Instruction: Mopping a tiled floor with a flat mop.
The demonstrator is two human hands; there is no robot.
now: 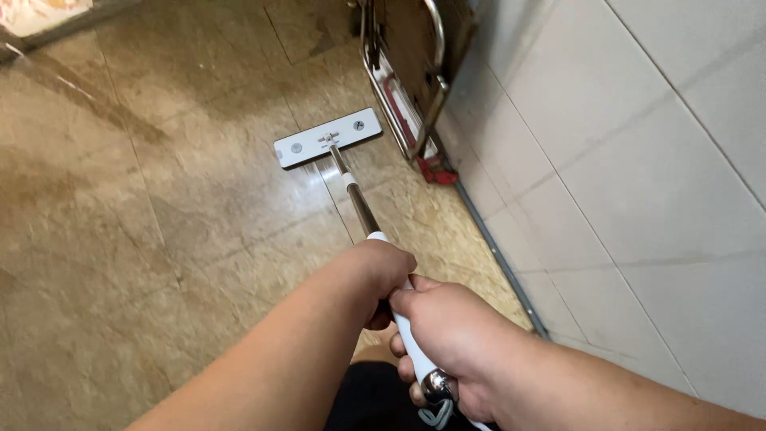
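1. At the far left I see the floor [120,239], brown marbled tiles with a wet sheen and thin grout lines; a darker threshold strip crosses its upper left corner.
2. That left half of the floor lies bare from the threshold down to the near edge of my view, the widest open stretch.
3. My left hand [381,275] comes in from the lower left on a bare forearm, its fingers curled tight around the mop handle [363,209], just below where the dark metal shaft meets the white grip.
4. The handle runs away from me up to the flat mop head [328,137], a white rectangle lying flat on the floor near its far middle, tilted slightly, right end farther away.
5. My right hand [451,339] grips the white lower end of the handle, fingers wrapped and pressed together, touching the left hand; a metal cap and a loop of cord show beneath it.
6. Right of the mop head a metal-framed stand [415,88] with a red foot rests at the floor's right edge, close to the mop head's right end.
7. A pale tiled wall [638,175] fills the right side, meeting the floor along a dark strip; room there is narrow.
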